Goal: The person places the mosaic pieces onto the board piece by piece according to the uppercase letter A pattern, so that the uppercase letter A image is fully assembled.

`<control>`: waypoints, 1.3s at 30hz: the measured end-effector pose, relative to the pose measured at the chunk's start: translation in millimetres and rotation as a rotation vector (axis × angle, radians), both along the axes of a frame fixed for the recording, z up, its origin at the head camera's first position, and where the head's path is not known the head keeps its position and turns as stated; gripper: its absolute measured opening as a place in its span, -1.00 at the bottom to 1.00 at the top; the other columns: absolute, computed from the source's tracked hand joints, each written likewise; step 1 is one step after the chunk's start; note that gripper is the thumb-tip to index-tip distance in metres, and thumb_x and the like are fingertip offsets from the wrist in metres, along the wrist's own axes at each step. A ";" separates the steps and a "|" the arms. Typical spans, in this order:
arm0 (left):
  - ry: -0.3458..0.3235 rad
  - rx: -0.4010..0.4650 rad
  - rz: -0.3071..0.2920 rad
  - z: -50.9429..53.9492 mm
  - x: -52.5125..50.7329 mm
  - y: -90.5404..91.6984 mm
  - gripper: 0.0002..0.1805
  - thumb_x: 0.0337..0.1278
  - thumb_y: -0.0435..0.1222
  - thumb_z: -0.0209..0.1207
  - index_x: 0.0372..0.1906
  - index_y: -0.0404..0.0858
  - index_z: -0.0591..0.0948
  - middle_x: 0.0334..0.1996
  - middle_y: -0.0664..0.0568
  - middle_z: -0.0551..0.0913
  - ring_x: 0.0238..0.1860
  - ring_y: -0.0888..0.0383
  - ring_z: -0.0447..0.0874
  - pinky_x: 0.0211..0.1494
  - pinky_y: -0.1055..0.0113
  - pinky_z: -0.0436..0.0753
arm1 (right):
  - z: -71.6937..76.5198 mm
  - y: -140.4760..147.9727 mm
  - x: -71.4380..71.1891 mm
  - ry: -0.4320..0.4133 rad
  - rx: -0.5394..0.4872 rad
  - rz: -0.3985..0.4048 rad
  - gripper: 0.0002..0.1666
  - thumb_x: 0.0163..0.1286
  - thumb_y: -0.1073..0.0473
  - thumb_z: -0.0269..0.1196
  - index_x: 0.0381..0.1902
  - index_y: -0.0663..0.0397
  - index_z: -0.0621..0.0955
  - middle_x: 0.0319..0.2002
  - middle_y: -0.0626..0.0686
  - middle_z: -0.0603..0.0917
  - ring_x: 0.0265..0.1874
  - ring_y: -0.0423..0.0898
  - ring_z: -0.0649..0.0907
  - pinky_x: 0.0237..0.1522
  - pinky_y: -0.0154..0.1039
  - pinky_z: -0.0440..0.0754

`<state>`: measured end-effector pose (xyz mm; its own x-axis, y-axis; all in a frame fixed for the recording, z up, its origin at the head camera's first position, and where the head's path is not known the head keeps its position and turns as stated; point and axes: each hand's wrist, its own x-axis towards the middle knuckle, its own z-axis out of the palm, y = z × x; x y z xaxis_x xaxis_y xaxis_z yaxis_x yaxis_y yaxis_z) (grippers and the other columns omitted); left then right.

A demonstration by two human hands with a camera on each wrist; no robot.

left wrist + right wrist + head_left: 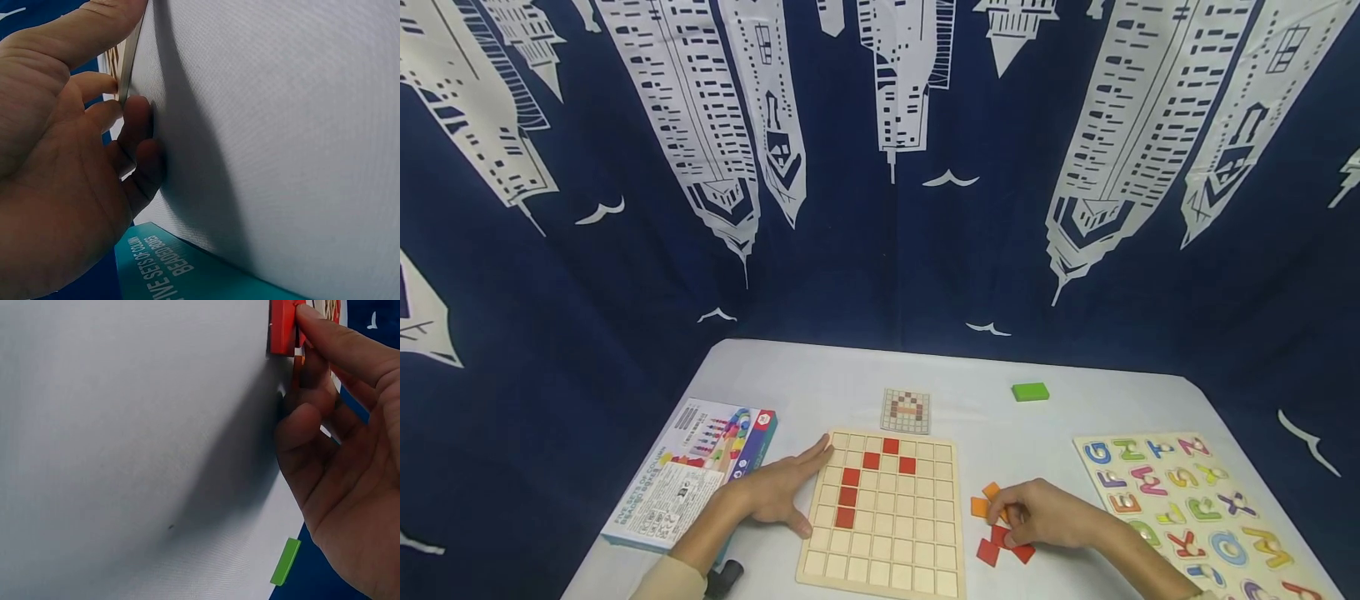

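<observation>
Right hand (1051,514) pinches a flat, square red tile (998,536). Left hand (775,488), spread wide, touches the pale wooden grid board (903,527).

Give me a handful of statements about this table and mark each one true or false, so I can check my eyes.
1. The left hand is at the left edge of the wooden grid board. True.
2. The grid board holds ten red tiles. False: it holds six.
3. The right hand is at the loose tiles, which are red and orange. True.
4. The green block sits on the grid board. False: it lies apart from it, on the white table.
5. A small pattern card lies just beyond the grid board's far edge. True.
</observation>
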<state>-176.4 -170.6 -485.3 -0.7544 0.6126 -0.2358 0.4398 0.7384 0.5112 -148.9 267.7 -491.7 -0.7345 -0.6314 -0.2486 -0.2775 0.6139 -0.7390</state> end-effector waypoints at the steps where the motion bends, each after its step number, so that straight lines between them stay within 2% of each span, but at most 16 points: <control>1: 0.001 -0.001 0.002 0.2 0.0 0.0 0.32 -0.59 0.15 0.39 0.46 -0.10 -0.02 0.46 0.09 -0.25 0.40 -0.07 -0.05 0.33 -0.05 0.13 | -0.2 -0.2 0.2 0.001 -0.004 0.000 -0.72 -0.01 0.17 0.41 -0.28 -0.20 0.64 -0.64 -0.17 0.46 -0.64 -0.26 0.46 -0.62 -0.43 0.38; 8: 0.001 -0.005 0.005 -0.9 0.0 -0.2 0.32 -0.60 0.14 0.39 0.46 -0.08 -0.02 0.46 0.10 -0.26 0.40 -0.07 -0.05 0.33 -0.06 0.13 | -0.8 -1.2 2.1 0.063 -0.022 0.035 -0.81 0.02 0.18 0.39 -0.41 -0.22 0.63 -0.61 -0.18 0.48 -0.58 -0.29 0.47 -0.55 -0.42 0.45; 16: -0.004 -0.004 0.006 0.5 -0.4 0.0 0.32 -0.60 0.14 0.40 0.46 -0.10 -0.01 0.46 0.09 -0.25 0.39 -0.08 -0.03 0.32 -0.07 0.13 | 1.4 0.1 3.2 0.054 -0.001 0.031 -0.70 0.01 0.12 0.41 -0.24 -0.22 0.63 -0.58 -0.16 0.50 -0.57 -0.26 0.47 -0.53 -0.41 0.44; 24: 0.004 -0.018 0.003 0.3 -1.4 -0.3 0.32 -0.59 0.14 0.39 0.46 -0.08 -0.03 0.46 0.11 -0.26 0.39 -0.08 -0.02 0.32 -0.06 0.15 | 3.2 -2.4 2.3 0.085 0.071 0.002 -0.69 -0.01 0.10 0.42 -0.29 -0.28 0.59 -0.54 -0.17 0.49 -0.51 -0.27 0.47 -0.47 -0.37 0.43; 35: -0.001 -0.003 0.003 -0.8 -0.9 0.1 0.32 -0.60 0.12 0.40 0.46 -0.09 -0.02 0.46 0.10 -0.26 0.39 -0.08 -0.03 0.33 -0.05 0.14 | 5.0 -5.4 5.6 0.083 0.040 0.023 -0.66 -0.04 0.20 0.41 -0.32 -0.21 0.53 -0.43 -0.16 0.52 -0.39 -0.20 0.51 -0.40 -0.39 0.45; 39: 0.004 -0.002 0.000 -1.0 -0.4 -0.2 0.32 -0.60 0.13 0.39 0.46 -0.09 -0.02 0.46 0.10 -0.26 0.39 -0.08 -0.03 0.33 -0.05 0.14 | 6.4 -6.8 7.0 0.059 0.030 0.021 -0.70 -0.02 0.21 0.40 -0.35 -0.19 0.54 -0.45 -0.16 0.54 -0.47 -0.22 0.50 -0.47 -0.40 0.46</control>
<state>-176.8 -170.8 -486.3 -0.7555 0.6119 -0.2341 0.4417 0.7397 0.5077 -141.8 260.9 -485.3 -0.7354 -0.6395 -0.2241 -0.3333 0.6293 -0.7021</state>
